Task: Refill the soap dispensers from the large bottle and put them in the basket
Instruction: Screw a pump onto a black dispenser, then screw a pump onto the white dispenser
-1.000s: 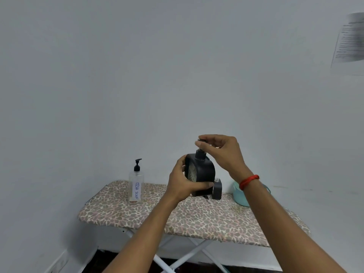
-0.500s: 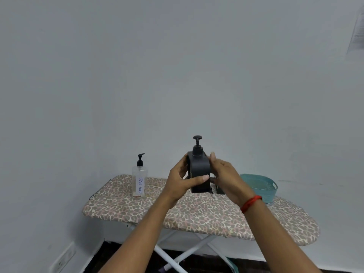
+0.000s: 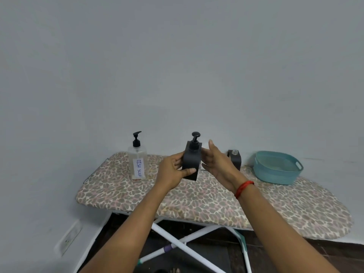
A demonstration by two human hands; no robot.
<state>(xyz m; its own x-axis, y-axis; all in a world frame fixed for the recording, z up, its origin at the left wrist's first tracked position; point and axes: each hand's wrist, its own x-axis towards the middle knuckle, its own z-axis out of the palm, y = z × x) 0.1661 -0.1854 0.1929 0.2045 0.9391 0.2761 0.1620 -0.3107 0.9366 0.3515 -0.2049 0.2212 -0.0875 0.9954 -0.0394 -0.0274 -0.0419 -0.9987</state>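
A black square soap dispenser (image 3: 191, 160) with its pump fitted is held upright above the ironing board (image 3: 197, 196). My left hand (image 3: 173, 172) grips its left side and lower front. My right hand (image 3: 218, 164) is flat against its right side, fingers straight. A second black dispenser (image 3: 234, 159) without a pump stands behind my right hand. The large clear bottle (image 3: 137, 160), labelled "DISH SOAP", stands at the left of the board. The teal basket (image 3: 277, 168) sits at the right and looks empty.
The board has a leopard-print cover and white crossed legs (image 3: 185, 241) below. It stands against a plain grey wall. A wall socket (image 3: 68, 239) is low at the left.
My right hand has left the pump top and come down to the dispenser's right side. The view has tilted down and left, so the second dispenser and the basket now show fully.
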